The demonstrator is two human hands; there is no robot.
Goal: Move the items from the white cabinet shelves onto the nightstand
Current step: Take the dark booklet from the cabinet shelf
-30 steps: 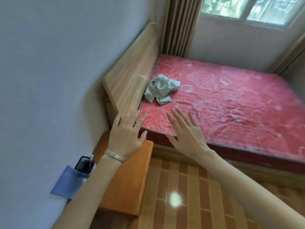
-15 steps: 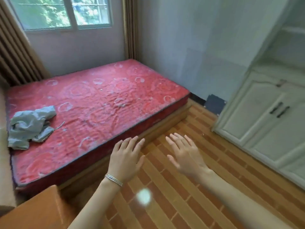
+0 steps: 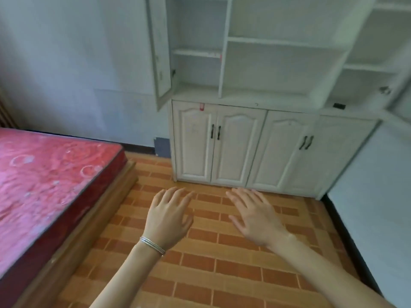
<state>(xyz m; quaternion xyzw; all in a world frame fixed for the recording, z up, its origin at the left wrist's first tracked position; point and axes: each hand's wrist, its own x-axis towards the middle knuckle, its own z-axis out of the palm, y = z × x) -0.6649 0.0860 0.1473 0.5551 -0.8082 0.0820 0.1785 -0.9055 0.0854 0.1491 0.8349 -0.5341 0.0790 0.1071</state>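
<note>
View's swung away from the nightstand, now facing the white cabinet. Left hand and right hand: grip loose, empty. A small black item sits on the cabinet's lower right shelf, so probably the next grab.

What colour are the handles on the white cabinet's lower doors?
Black: slim bar handles on white panelled doors, shown in the head view.
</note>
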